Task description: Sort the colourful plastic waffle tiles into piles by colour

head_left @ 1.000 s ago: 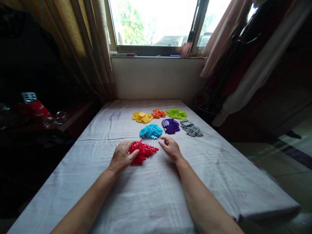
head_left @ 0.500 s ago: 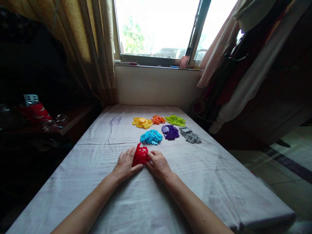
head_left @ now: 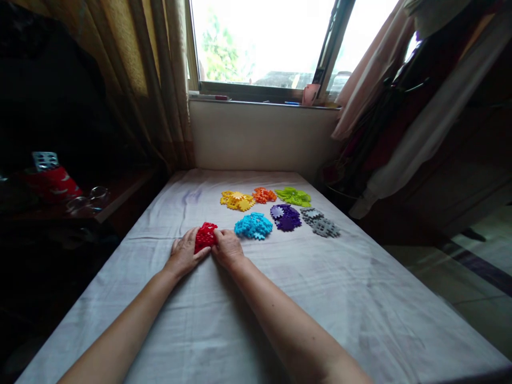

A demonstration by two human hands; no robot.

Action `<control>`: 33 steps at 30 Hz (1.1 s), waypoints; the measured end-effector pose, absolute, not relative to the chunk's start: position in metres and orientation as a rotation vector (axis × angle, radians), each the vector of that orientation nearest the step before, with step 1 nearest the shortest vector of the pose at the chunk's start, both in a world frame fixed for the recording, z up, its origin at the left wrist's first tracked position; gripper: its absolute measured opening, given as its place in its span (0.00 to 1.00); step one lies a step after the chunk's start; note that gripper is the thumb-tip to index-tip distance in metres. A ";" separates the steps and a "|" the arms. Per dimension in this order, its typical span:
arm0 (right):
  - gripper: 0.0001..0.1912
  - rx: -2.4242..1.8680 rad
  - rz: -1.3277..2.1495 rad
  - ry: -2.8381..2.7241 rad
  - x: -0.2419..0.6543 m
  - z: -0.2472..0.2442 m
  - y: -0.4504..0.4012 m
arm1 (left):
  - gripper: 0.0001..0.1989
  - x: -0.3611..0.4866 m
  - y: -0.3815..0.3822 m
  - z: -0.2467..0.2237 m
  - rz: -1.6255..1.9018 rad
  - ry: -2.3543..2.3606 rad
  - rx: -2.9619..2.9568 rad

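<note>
A pile of red toothed plastic pieces (head_left: 206,237) lies on the cloth-covered surface, pressed between my two hands. My left hand (head_left: 186,250) wraps its left side, fingers along the far edge and thumb at the near edge. My right hand (head_left: 226,246) closes on its right side with bent fingers. Just right of that hand sits a heap of blue gear-like pieces (head_left: 253,226). Beyond are heaps of yellow pieces (head_left: 237,201), orange pieces (head_left: 264,195) and lime green pieces (head_left: 293,196). Purple pieces (head_left: 285,217) and grey pieces (head_left: 321,222) lie farther right.
A pale wrinkled cloth (head_left: 320,298) covers the surface up to the wall under the window. At left, a dark side table holds a red container (head_left: 54,185) and glasses (head_left: 88,200). Clothes (head_left: 416,122) hang at right, and a pink cup (head_left: 310,94) stands on the sill.
Both hands have moved left and slightly away from me, carrying the red pieces along, now left of the blue heap. The view has shifted slightly; the other heaps stay put.
</note>
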State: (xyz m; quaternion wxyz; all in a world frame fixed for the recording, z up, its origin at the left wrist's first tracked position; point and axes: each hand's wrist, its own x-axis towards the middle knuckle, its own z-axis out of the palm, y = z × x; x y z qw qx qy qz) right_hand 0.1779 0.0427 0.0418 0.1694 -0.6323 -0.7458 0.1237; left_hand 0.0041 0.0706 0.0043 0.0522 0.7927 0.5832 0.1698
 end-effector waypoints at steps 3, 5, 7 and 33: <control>0.21 -1.819 0.387 -2.092 0.169 0.043 0.059 | 0.36 0.000 0.088 0.007 0.499 1.812 2.386; 0.22 -1.826 0.410 -2.062 0.166 0.044 0.066 | 0.36 0.001 0.096 0.009 0.492 1.842 2.364; 0.23 -1.836 0.427 -2.027 0.165 0.044 0.071 | 0.36 0.004 0.103 0.009 0.478 1.879 2.338; 0.31 -2.302 -0.029 -1.036 0.548 0.009 0.067 | 0.22 -0.056 0.098 0.034 1.145 2.296 1.550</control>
